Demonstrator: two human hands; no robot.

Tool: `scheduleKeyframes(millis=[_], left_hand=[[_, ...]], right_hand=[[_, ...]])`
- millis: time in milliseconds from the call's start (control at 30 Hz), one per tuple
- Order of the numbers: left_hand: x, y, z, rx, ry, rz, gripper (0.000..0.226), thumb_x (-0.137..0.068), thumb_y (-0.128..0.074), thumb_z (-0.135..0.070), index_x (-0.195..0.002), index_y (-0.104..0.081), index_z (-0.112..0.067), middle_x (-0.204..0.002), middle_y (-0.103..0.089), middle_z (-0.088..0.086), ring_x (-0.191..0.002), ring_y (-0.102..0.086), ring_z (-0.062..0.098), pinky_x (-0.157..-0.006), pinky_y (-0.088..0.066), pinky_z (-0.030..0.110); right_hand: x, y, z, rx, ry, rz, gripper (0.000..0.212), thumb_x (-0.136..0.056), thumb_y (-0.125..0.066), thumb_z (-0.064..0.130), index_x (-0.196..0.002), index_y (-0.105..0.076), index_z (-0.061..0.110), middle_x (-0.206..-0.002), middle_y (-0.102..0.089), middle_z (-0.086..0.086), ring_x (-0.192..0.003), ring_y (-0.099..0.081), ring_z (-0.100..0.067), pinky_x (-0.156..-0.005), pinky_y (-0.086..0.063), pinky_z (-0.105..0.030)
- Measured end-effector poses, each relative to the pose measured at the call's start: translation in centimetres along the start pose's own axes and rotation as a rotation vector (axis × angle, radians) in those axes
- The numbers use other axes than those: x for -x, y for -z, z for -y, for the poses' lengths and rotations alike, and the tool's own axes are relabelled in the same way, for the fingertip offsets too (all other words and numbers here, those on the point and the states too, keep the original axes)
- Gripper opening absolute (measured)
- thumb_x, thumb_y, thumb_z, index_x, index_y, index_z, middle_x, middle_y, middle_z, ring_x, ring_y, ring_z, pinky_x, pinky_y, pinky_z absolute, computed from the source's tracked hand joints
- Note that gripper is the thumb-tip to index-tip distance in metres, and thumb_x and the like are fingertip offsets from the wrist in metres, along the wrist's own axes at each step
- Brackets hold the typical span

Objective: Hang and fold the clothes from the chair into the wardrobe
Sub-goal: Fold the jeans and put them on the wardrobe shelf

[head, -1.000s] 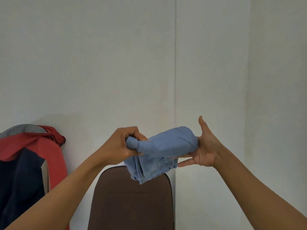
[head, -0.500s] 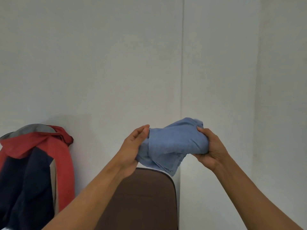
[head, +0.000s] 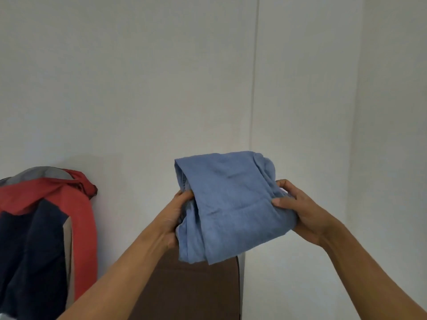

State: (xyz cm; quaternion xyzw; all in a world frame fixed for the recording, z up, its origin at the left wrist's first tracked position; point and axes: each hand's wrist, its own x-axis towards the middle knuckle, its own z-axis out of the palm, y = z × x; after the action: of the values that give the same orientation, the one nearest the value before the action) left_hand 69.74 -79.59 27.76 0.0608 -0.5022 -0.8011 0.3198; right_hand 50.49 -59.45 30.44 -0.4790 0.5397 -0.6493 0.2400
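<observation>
A light blue garment (head: 227,204), folded into a thick bundle, is held in the air in front of me above the brown chair back (head: 196,289). My left hand (head: 174,218) grips the bundle's left edge, fingers tucked behind the cloth. My right hand (head: 298,209) clamps its right edge with thumb on top. The bundle's flat folded face is turned toward me. The wardrobe is not in view.
A red, navy and grey jacket (head: 44,227) hangs at the lower left against the white wall (head: 138,88). A vertical seam or corner line (head: 254,88) runs down the wall behind the garment.
The bundle has been turned and flattened, its broad folded face now toward me. My left hand went from an open palm against it to a grip on its left edge; my right hand kept hold.
</observation>
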Motion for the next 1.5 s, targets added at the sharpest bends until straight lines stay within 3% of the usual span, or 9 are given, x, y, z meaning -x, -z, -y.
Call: scheduleKeyframes(millis=[167,367,533,700,867,933,1067,1200,1500], left_hand=[[0.2,0.5,0.6,-0.269,-0.065,-0.050,0.073,-0.063,-0.081,-0.066,-0.118,-0.068,-0.020,-0.107,-0.075,0.007,-0.090,-0.074,0.023,-0.078,-0.058,0.040],[-0.7,2.1,3.5,-0.497,-0.088,-0.122,0.087,-0.072,-0.086,-0.033,-0.146,-0.041,-0.031,-0.132,-0.062,0.002,-0.109,-0.067,0.020,-0.092,-0.057,0.040],[-1.9,0.3,5.7,-0.505,-0.068,-0.053,0.095,-0.091,-0.071,-0.019,-0.151,-0.007,-0.054,-0.153,-0.042,0.007,-0.130,-0.053,0.025,-0.106,-0.046,0.044],[-0.5,-5.6,8.3,-0.561,-0.176,0.002,0.060,-0.093,-0.065,-0.007,-0.127,-0.038,-0.049,-0.141,-0.040,-0.008,-0.129,-0.048,0.017,-0.106,-0.045,0.044],[-0.4,-13.8,12.1,-0.623,-0.254,0.271,0.034,-0.094,-0.059,0.003,-0.081,-0.066,-0.027,-0.141,-0.051,-0.015,-0.127,-0.050,-0.003,-0.105,-0.045,0.026],[0.3,-18.4,14.4,-0.515,-0.149,0.389,0.041,-0.097,-0.052,0.005,-0.088,-0.079,-0.024,-0.131,-0.057,-0.021,-0.116,-0.058,-0.007,-0.093,-0.050,0.016],[3.2,-28.8,20.5,-0.410,0.088,0.523,0.029,-0.092,-0.068,-0.012,-0.110,-0.076,-0.033,-0.128,-0.065,-0.005,-0.109,-0.068,0.016,-0.096,-0.055,0.036],[8.5,-39.9,26.7,-0.448,0.121,0.736,0.065,-0.071,-0.089,-0.021,-0.128,-0.064,-0.038,-0.129,-0.059,-0.013,-0.110,-0.065,0.012,-0.089,-0.058,0.030],[20.9,-61.6,37.7,-0.356,0.129,1.120,0.082,-0.065,-0.091,-0.027,-0.137,-0.053,-0.041,-0.130,-0.049,-0.018,-0.110,-0.055,0.004,-0.081,-0.054,0.018]], right_hand=[[0.8,-2.2,-1.7,0.207,-0.161,-0.233,0.061,-0.076,-0.078,0.056,-0.121,-0.047,0.027,-0.114,-0.067,0.001,-0.098,-0.070,-0.021,-0.078,-0.059,-0.038],[2.7,-2.2,-3.7,0.161,-0.226,-0.478,0.043,-0.096,-0.058,0.047,-0.131,-0.042,0.029,-0.115,-0.065,-0.004,-0.096,-0.068,-0.025,-0.078,-0.057,-0.041],[5.9,0.9,-4.5,0.144,-0.129,-0.300,0.073,-0.098,-0.058,0.036,-0.145,-0.010,0.065,-0.137,-0.039,0.023,-0.124,-0.054,-0.015,-0.104,-0.049,-0.045],[10.6,4.3,-4.3,0.232,-0.161,-0.358,0.050,-0.103,-0.044,0.009,-0.129,-0.060,0.048,-0.139,-0.051,0.015,-0.115,-0.060,-0.008,-0.094,-0.052,-0.030],[17.5,9.4,-2.9,0.171,-0.230,-0.569,0.044,-0.102,-0.043,0.007,-0.125,-0.066,0.037,-0.132,-0.058,0.010,-0.109,-0.063,-0.012,-0.081,-0.052,-0.025],[21.6,12.3,-1.8,0.186,-0.222,-0.665,0.042,-0.102,-0.044,0.008,-0.128,-0.064,0.035,-0.133,-0.057,0.008,-0.109,-0.063,-0.012,-0.080,-0.052,-0.024],[32.2,18.5,1.5,0.187,-0.192,-0.873,0.039,-0.101,-0.050,0.011,-0.131,-0.062,0.033,-0.136,-0.056,0.007,-0.114,-0.062,-0.017,-0.089,-0.055,-0.033],[44.4,24.2,5.6,0.242,-0.169,-1.050,0.036,-0.098,-0.058,0.020,-0.131,-0.062,0.035,-0.140,-0.054,0.005,-0.117,-0.061,-0.021,-0.100,-0.052,-0.047],[66.9,31.1,14.5,0.431,-0.182,-1.393,0.044,-0.094,-0.063,0.021,-0.135,-0.057,0.036,-0.122,-0.053,0.018,-0.109,-0.059,-0.011,-0.079,-0.052,-0.029]])
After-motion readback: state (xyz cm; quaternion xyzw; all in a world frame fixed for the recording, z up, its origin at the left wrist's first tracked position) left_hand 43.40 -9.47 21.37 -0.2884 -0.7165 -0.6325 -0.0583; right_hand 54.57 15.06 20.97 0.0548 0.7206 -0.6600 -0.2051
